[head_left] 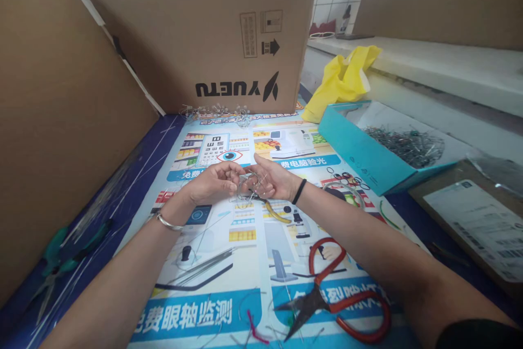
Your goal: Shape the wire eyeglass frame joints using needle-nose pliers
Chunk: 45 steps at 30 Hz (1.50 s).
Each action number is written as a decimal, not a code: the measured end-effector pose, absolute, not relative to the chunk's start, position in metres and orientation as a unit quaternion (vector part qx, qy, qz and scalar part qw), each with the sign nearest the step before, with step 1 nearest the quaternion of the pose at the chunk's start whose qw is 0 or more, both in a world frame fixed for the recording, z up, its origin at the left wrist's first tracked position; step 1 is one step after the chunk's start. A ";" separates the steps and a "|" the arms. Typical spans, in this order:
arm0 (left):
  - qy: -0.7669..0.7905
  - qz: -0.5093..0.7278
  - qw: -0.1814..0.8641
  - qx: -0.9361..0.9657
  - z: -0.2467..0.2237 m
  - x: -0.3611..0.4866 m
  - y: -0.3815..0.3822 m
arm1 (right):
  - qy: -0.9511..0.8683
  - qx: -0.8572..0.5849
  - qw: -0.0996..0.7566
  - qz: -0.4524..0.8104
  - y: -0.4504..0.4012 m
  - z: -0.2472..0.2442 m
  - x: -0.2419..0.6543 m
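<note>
My left hand [218, 181] pinches thin silvery wire between thumb and fingers. Beside it, my right hand [275, 177] is turned partly palm up, its fingers curled around the same bent wire piece [245, 191], which has several loops and loose ends. Just below the hands are pliers with yellow handles [274, 213]; whether they touch my right hand I cannot tell. Red-handled scissors [322, 297] lie opened under my right forearm. Straight wires [204, 266] rest on the printed sheet [249, 283] by my left forearm.
At right stands a turquoise box [355, 147] full of wire pieces [402, 145], with a yellow bag [341, 82] behind it. Finished-looking wire shapes [220, 112] line the cardboard wall [183, 38]. Green-handled pliers [57, 262] lie far left. Wire scraps [253, 327] litter the front.
</note>
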<state>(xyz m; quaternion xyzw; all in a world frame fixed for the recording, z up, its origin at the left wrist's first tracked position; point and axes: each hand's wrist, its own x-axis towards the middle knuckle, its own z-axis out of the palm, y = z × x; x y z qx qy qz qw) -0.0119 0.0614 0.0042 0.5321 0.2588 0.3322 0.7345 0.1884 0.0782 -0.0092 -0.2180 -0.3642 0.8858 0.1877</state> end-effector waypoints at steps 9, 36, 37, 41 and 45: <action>0.237 0.333 0.753 0.516 0.001 -0.013 0.062 | -0.354 -0.143 0.179 0.907 0.071 -0.009 0.188; 0.282 0.366 0.676 0.574 -0.002 -0.028 0.075 | -0.319 -0.219 0.280 0.879 0.072 -0.010 0.187; 0.282 0.366 0.673 0.578 -0.002 -0.029 0.075 | -0.322 -0.224 0.281 0.876 0.071 -0.010 0.187; 0.274 0.365 0.660 0.596 -0.003 -0.031 0.077 | -0.332 -0.250 0.291 0.862 0.071 -0.009 0.186; 0.284 0.357 0.659 0.598 -0.006 -0.034 0.080 | -0.346 -0.284 0.298 0.843 0.076 -0.010 0.187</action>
